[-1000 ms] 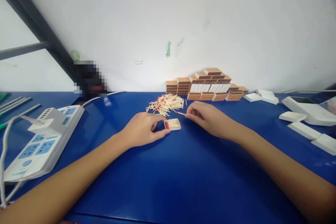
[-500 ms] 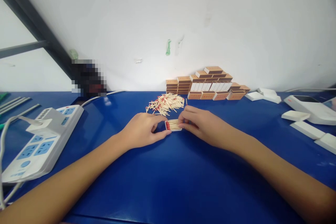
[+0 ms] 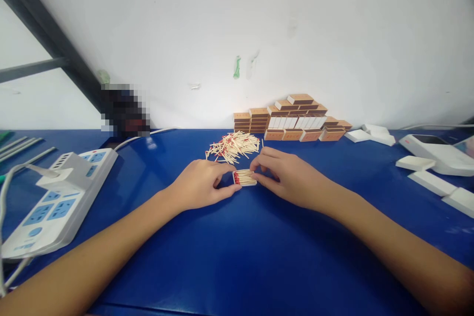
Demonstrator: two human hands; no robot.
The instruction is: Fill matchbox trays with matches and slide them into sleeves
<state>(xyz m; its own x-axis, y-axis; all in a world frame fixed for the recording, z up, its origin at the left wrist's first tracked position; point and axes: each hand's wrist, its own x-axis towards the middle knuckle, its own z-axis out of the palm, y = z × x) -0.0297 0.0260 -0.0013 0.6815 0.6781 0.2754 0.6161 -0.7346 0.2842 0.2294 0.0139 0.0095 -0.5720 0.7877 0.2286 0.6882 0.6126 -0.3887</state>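
Observation:
A small white matchbox tray (image 3: pixel 255 184) lies on the blue table, filled with red-headed matches (image 3: pixel 244 176) whose heads point left. My left hand (image 3: pixel 202 182) grips the tray's left end between thumb and index finger. At the tray's right end is my right hand (image 3: pixel 285 175), thumb and fingertips close together at the match ends; whether a match is between them cannot be made out. Just behind the tray sits a loose heap of matches (image 3: pixel 237 146).
Stacked matchboxes (image 3: pixel 296 106) stand against the wall. White trays (image 3: pixel 431 182) and a white device (image 3: pixel 439 153) lie at the right. On the left are a power strip (image 3: pixel 70 212) with a plugged-in adapter (image 3: pixel 66 170) and thin rods (image 3: pixel 25 153).
My right hand's fingertips have shifted slightly left at the tray's right end, and more of the match ends show. My left hand keeps its place on the tray.

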